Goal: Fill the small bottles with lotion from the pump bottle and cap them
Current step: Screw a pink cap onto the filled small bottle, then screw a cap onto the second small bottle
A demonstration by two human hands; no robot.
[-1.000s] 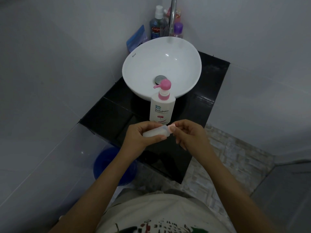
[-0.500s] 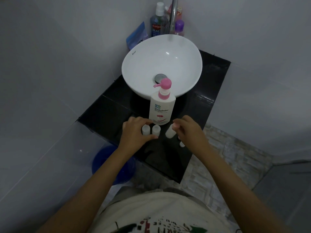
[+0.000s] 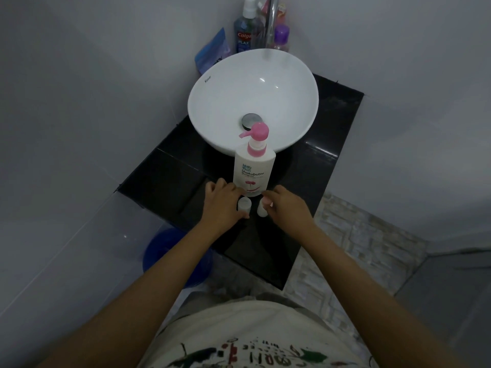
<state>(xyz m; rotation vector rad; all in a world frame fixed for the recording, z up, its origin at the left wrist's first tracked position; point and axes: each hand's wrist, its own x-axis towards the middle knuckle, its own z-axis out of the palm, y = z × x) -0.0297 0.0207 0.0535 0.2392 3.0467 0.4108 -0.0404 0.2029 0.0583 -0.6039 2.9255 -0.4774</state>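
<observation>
A white pump bottle with a pink pump head stands on the black counter, just in front of the sink. Two small white bottles stand upright close before it. My left hand curls round the left small bottle, thumb on the near side and fingers behind. My right hand pinches the top of the right small bottle with its fingertips. Anything else under the hands is hidden.
A white bowl sink with a metal drain fills the back of the counter. Behind it are a chrome tap, a mouthwash bottle, a purple-capped bottle and a blue pouch. A blue bucket sits on the floor at left.
A second ago both hands held one small bottle up in the air. It was set down, and both hands now sit low on the counter at two upright small bottles.
</observation>
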